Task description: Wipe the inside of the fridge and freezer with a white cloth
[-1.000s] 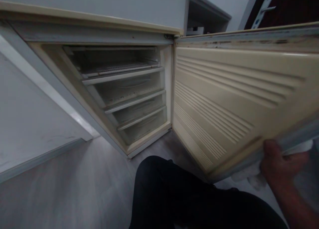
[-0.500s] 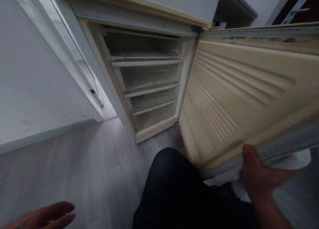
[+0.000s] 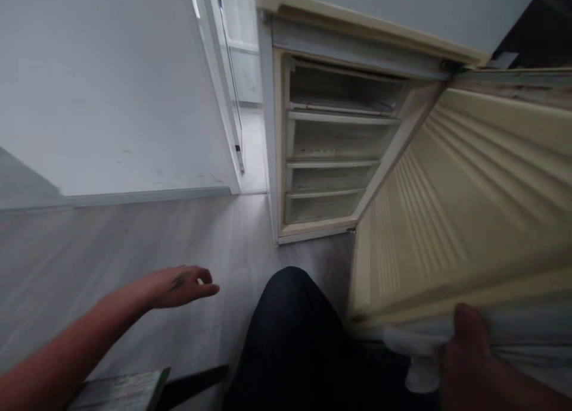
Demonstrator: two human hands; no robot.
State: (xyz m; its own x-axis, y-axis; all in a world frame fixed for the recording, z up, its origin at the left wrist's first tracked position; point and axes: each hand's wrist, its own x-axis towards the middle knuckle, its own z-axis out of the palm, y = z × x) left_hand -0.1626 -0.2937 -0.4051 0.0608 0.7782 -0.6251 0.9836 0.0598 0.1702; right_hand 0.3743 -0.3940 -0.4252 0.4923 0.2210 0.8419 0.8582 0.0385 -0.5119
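A small freezer (image 3: pixel 276 161) stands ahead with several pale drawers (image 3: pixel 337 140) behind its swung-out door (image 3: pixel 415 220). My right hand (image 3: pixel 473 357) grips the lower free edge of that door, thumb on the inner face. Below the edge hangs a crumpled white cloth or tissue (image 3: pixel 422 369), pressed against the door's outer side by the same hand as far as I can see. My left hand (image 3: pixel 185 285) hovers over the floor left of my knee, holding nothing, fingers loosely bent and thumb apart.
My bent knee (image 3: pixel 290 304) is between my hands, close to the door. At bottom left lies a flat, worn board-like object (image 3: pixel 123 393) beside a dark strip (image 3: pixel 194 387). A white wall (image 3: pixel 134 89) and a narrow doorway (image 3: pixel 250 131) are left of the freezer.
The view has swung left, so the freezer sits further right. My left hand has come up and inward from the lower left corner. My right hand keeps its grip on the door.
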